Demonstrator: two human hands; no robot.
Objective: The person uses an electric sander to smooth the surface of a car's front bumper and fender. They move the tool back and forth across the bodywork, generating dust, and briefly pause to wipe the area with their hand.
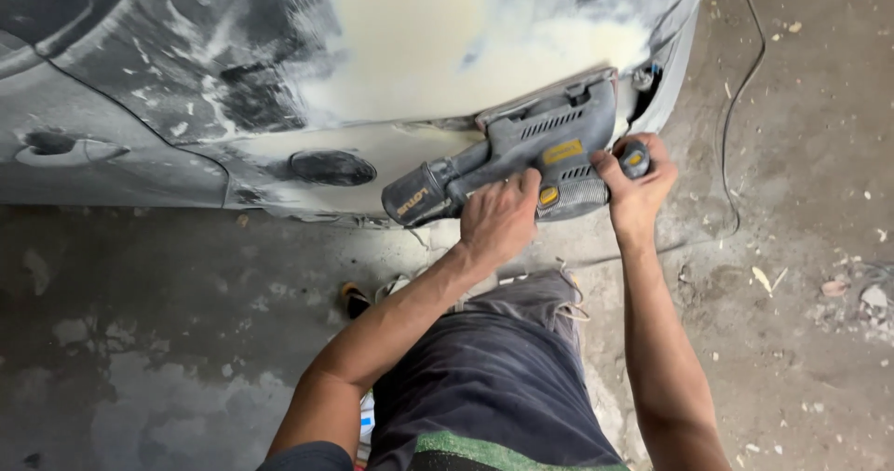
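Car panel [186, 71]: both arms out, left hand [498, 220] & right hand [633, 187] clamp sander [549, 141].

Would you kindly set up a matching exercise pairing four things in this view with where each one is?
1. left hand
2. right hand
3. sander
4. cable

a. on the floor at right
b. pad flat against the car panel
c. on the sander's front knob
d. on the sander's rear handle

Pairs: 1-d, 2-c, 3-b, 4-a
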